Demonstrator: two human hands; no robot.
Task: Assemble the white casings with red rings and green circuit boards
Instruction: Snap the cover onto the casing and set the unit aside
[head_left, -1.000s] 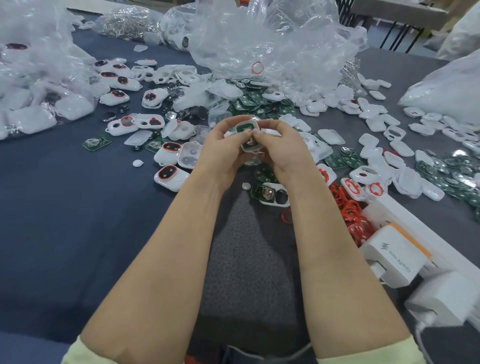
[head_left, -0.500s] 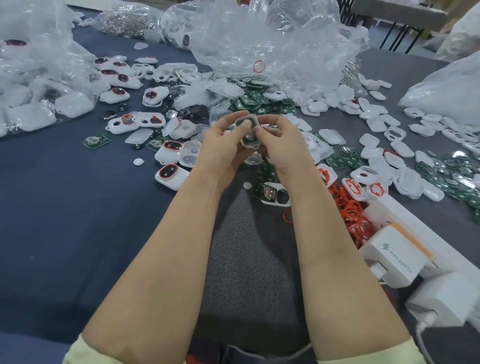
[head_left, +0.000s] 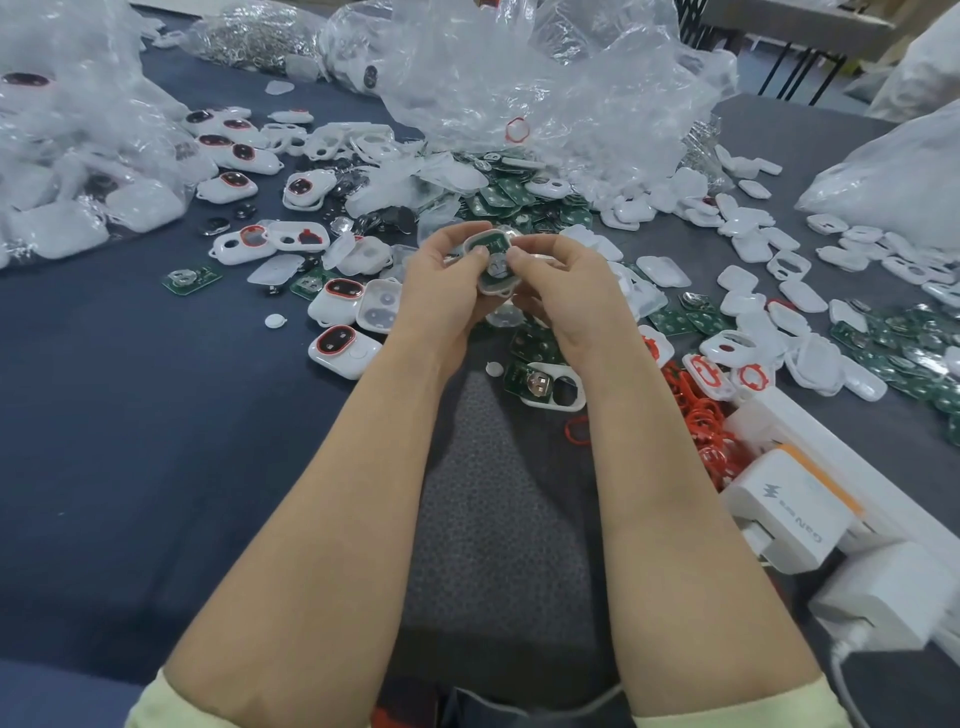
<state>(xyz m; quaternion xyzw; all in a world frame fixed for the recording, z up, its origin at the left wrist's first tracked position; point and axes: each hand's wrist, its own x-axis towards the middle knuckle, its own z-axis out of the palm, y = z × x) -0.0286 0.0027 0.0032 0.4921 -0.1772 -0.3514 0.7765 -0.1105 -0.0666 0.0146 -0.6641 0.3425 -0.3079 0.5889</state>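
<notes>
Looking down from the head view, we catch the left hand (head_left: 447, 275) and right hand (head_left: 563, 283) both pinching one white casing (head_left: 500, 287) above the counter (head_left: 130, 415), thumbs on the green circuit board (head_left: 489, 242) lying in it. It's tilted toward us, likely to seat the board squarely. A heap of red rings (head_left: 701, 415) waits beside the right forearm; loose parts and plastic bags (head_left: 545, 78) crowd any reach beyond.

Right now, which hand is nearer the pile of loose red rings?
Right. The right hand, gripping the white casing, is just left of and beyond the red rings; the left hand grips it from farther left.
</notes>
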